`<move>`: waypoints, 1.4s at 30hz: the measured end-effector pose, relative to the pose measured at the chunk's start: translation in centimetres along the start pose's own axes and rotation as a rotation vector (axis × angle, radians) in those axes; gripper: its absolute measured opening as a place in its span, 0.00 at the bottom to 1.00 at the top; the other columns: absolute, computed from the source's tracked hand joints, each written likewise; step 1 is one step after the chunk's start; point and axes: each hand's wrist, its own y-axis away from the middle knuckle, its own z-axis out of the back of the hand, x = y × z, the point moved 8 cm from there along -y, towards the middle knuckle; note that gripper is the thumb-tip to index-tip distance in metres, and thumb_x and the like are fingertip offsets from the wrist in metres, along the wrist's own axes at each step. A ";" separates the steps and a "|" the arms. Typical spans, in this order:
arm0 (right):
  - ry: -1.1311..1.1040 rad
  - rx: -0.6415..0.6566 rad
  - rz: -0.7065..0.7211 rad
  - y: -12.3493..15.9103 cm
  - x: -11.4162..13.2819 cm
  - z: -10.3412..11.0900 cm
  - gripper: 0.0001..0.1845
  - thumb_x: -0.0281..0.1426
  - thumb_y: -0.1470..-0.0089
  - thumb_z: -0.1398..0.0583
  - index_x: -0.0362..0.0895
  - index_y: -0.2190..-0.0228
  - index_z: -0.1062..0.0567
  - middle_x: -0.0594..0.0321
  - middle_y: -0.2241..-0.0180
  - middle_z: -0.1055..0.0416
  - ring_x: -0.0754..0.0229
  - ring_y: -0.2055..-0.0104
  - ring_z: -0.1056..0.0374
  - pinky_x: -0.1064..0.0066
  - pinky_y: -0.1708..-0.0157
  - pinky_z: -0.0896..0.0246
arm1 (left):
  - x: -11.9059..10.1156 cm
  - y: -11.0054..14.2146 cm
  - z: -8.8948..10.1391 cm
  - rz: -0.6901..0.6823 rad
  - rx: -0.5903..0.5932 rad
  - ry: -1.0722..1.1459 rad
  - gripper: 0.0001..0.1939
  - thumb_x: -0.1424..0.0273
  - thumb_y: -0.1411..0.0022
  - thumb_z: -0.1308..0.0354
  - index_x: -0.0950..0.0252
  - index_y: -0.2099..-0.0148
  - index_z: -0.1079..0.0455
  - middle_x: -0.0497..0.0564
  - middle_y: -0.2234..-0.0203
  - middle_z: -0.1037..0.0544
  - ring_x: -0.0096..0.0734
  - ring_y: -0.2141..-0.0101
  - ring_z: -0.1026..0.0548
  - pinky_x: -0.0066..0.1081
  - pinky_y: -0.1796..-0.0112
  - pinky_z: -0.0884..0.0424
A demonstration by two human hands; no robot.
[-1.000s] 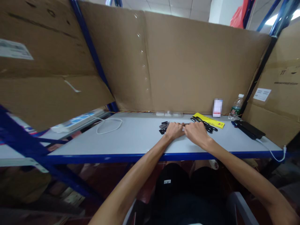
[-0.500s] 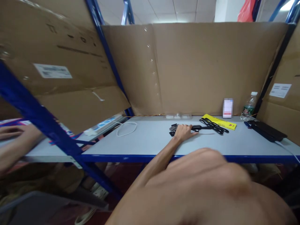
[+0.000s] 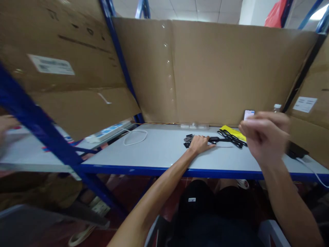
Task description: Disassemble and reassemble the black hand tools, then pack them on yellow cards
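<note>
My left hand (image 3: 201,144) lies over a black device (image 3: 189,139) on the table, its fingers bent around the middle. A grey and black clip-like end shows left of the hand, and a dark stem comes out on the right. Beyond the stem lies a bundle of looped black cable (image 3: 232,140), partly over a yellow card or packet (image 3: 232,132). My right hand (image 3: 267,137) is raised in front of the table's right side, blurred, with its fingers curled in. No object shows in it. It covers part of the yellow item and most of the bottle.
Cardboard walls off the table (image 3: 159,149). A phone (image 3: 248,114) stands at the back beside a bottle (image 3: 277,107). A black box (image 3: 295,150) with a white cable is at right. At left are a looped white cable (image 3: 135,143), a power strip (image 3: 109,132) and another person's blurred arm (image 3: 6,125).
My right hand has moved from close to the camera out to the right, above the table. My left hand stays on the black device. The view has shifted slightly. The neighbour's arm has moved left.
</note>
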 end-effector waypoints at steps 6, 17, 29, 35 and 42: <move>0.604 -0.287 -0.221 -3.7 -17.5 8.4 0.21 0.29 0.54 0.45 0.48 0.86 0.53 0.72 0.83 0.61 0.67 0.78 0.60 0.69 0.76 0.64 | 0.1 0.7 1.4 0.095 -0.037 0.039 0.36 0.38 0.36 0.50 0.65 0.51 0.22 0.64 0.63 0.17 0.51 0.59 0.19 0.38 0.57 0.31; 1.174 0.041 -0.422 0.5 -28.2 11.2 0.14 0.33 0.49 0.43 0.45 0.84 0.33 0.59 0.80 0.34 0.60 0.75 0.46 0.65 0.73 0.59 | 16.6 6.2 5.9 0.634 -0.093 -0.034 0.38 0.36 0.37 0.53 0.64 0.55 0.19 0.65 0.62 0.17 0.51 0.56 0.20 0.37 0.58 0.31; 1.280 0.331 -0.519 1.4 -29.1 8.5 0.17 0.34 0.41 0.45 0.42 0.71 0.17 0.52 0.67 0.20 0.55 0.67 0.31 0.67 0.70 0.51 | 28.4 11.3 0.9 0.866 0.055 -0.135 0.39 0.42 0.35 0.52 0.76 0.49 0.25 0.75 0.52 0.21 0.62 0.52 0.23 0.45 0.55 0.30; 1.307 0.377 -0.530 1.7 -29.4 8.5 0.19 0.35 0.40 0.46 0.43 0.69 0.17 0.50 0.65 0.20 0.54 0.65 0.30 0.67 0.69 0.50 | 26.3 10.5 1.7 0.764 -0.005 -0.291 0.36 0.47 0.32 0.54 0.76 0.44 0.29 0.77 0.46 0.27 0.64 0.45 0.30 0.49 0.49 0.34; 1.307 0.290 -0.552 1.5 -28.8 9.2 0.19 0.36 0.40 0.46 0.43 0.69 0.17 0.49 0.66 0.20 0.54 0.66 0.30 0.66 0.70 0.51 | 17.8 4.1 0.7 0.357 0.033 -0.043 0.27 0.53 0.28 0.54 0.66 0.39 0.32 0.66 0.47 0.24 0.49 0.47 0.27 0.40 0.48 0.34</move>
